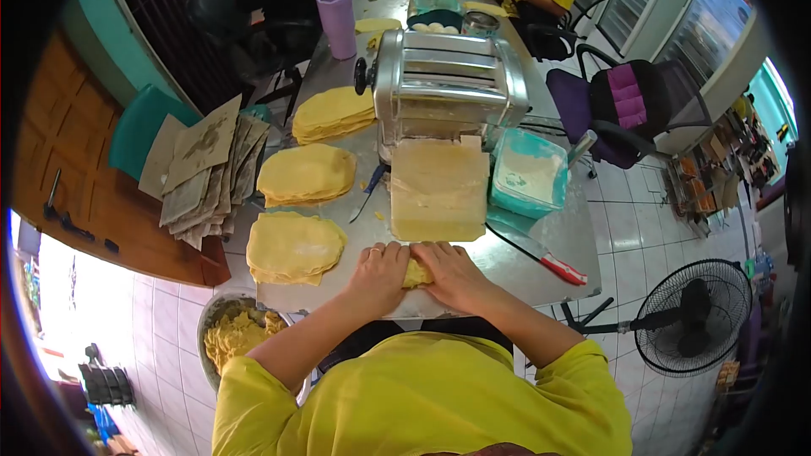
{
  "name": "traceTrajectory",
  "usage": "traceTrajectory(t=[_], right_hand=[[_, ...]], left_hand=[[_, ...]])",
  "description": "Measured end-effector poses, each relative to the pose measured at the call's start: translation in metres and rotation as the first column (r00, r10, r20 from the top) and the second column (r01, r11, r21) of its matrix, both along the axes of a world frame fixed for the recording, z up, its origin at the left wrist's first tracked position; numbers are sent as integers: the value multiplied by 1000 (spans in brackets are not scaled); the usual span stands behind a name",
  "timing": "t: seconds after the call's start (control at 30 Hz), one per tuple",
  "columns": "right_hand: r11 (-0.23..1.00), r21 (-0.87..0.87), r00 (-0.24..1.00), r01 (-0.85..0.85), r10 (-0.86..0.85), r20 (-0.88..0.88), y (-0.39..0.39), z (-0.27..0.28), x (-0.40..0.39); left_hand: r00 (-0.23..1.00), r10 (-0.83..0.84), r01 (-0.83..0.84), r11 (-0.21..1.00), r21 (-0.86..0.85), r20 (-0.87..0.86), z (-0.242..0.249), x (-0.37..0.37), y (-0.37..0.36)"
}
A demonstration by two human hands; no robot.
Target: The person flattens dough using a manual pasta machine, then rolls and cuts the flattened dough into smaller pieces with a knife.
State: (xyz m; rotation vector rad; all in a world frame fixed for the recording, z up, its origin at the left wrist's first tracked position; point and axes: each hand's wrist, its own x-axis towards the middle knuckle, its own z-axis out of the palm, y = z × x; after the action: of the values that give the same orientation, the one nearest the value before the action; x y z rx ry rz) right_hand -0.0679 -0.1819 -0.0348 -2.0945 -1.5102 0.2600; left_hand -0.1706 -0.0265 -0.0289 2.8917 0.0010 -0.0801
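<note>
Both hands press on a small lump of yellow dough (416, 274) at the table's near edge. My left hand (382, 274) lies on its left side with the fingers curled over. My right hand (448, 272) covers its right side, fingers bent. Just beyond them a pale board (439, 190) reaches up to a steel dough roller (452, 84). Stacks of flat yellow dough sheets (296, 247) lie to the left. Right of the board stands a teal tub of white powder (530, 171), and a blue-handled tool (370, 190) rests on the left.
A red-handled knife (562, 268) lies at the table's right. Below the table's left edge is a bowl of dough (236, 333). A purple tumbler (338, 21) stands beyond the stacks. Two people work at the far end. A fan (693, 318) stands at right.
</note>
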Motion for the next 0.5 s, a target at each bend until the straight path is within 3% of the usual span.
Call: traceTrajectory(t=[0.03, 0.1, 0.17, 0.2, 0.23, 0.33, 0.4, 0.43, 0.5], right_hand=[[1000, -11, 1000, -9, 9, -17, 3, -4, 6], [998, -13, 998, -57, 57, 8, 13, -21, 20], [998, -24, 994, -53, 55, 92, 21, -34, 29], [994, -107, 997, -13, 22, 77, 25, -22, 29], [998, -59, 993, -32, 38, 114, 28, -21, 31], [996, -91, 995, -3, 12, 103, 31, -26, 33], [1000, 7, 983, 14, -15, 180, 32, -30, 33], [998, 47, 985, 36, -43, 169, 31, -29, 29], [995, 70, 980, 66, -78, 186, 30, -31, 23]], left_hand=[[1000, 9, -9, 1000, -11, -17, -4, 3, 2], [975, -1, 12, 999, -45, 221, -12, 9, 11], [977, -6, 10, 1000, -21, 213, -21, 20, 19], [994, -2, 9, 998, -60, 110, -19, 24, 24], [1000, -8, 9, 995, -97, 8, -17, 27, 27], [998, -36, 41, 996, -84, 55, -28, 26, 31], [982, -5, 23, 995, -97, 191, -29, 27, 33], [928, -23, 46, 998, -53, 371, -34, 26, 32], [946, 10, 26, 994, -106, 325, -32, 24, 30]])
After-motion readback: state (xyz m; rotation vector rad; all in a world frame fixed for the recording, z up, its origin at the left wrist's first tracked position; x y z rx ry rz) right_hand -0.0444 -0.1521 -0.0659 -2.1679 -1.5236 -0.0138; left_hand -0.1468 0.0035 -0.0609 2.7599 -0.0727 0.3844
